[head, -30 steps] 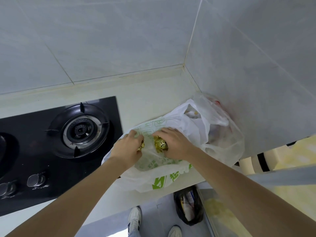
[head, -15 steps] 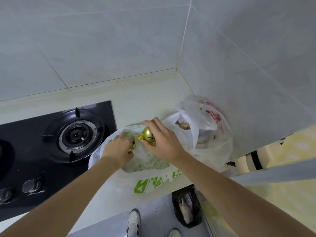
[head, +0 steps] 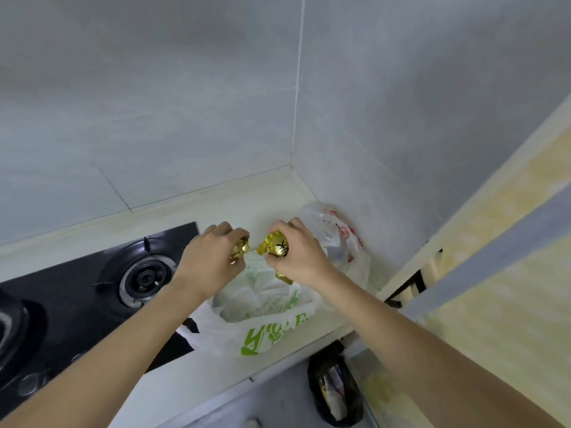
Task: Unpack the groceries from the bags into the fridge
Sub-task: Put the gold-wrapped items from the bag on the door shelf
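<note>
Gold-foil items, perhaps sweets, half-hidden in both hands.

Soft, even, cool light with faint shadows; the whole frame is slightly blurred, and wide-angle distortion bends the edges.

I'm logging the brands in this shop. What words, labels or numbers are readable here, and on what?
White bag: green print, too distorted to read.
Clear bag: red print, too blurred to read.
Gold packet in the right hand: one dark mark, unreadable.
Gold packet in the left hand: no text visible.
</note>
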`<action>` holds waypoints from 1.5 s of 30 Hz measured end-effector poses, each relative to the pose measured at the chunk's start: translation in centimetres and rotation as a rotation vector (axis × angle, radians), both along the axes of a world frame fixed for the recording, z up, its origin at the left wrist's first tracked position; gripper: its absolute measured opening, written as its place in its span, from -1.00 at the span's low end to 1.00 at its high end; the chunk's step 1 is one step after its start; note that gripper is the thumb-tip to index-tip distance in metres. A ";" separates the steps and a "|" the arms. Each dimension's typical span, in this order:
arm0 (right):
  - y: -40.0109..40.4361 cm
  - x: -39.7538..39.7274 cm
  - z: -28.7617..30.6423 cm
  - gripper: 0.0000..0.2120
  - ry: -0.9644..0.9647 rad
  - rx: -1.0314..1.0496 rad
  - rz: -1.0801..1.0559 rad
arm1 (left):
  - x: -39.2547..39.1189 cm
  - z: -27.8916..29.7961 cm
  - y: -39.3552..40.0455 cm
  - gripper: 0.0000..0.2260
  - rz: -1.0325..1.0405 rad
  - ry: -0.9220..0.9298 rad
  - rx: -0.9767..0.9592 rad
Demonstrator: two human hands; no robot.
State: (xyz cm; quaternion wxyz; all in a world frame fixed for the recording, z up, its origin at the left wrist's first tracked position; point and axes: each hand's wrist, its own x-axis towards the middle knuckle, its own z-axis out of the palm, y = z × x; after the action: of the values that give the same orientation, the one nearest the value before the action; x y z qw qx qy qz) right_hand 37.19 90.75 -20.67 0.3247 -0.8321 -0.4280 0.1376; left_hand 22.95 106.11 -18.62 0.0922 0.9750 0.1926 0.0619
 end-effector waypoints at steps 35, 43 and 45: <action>-53.3 -48.1 40.8 -0.56 -0.548 -0.317 -1.989 | -13.3 36.4 -66.4 -0.57 -2.162 -0.438 -0.839; -54.7 -59.5 45.5 -0.64 -0.533 -0.443 -2.342 | -25.2 41.3 -76.2 -0.61 -2.514 -0.378 -0.990; -54.6 -61.6 46.3 -0.66 -0.518 -0.457 -2.439 | -27.9 42.2 -78.1 -0.60 -2.614 -0.366 -0.990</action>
State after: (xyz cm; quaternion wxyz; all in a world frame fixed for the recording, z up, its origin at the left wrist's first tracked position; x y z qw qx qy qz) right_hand -24.38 36.15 25.67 -0.0032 -0.7244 0.5965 -0.3456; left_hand -4.93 27.97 23.56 0.4340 0.2930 -0.8518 -0.0162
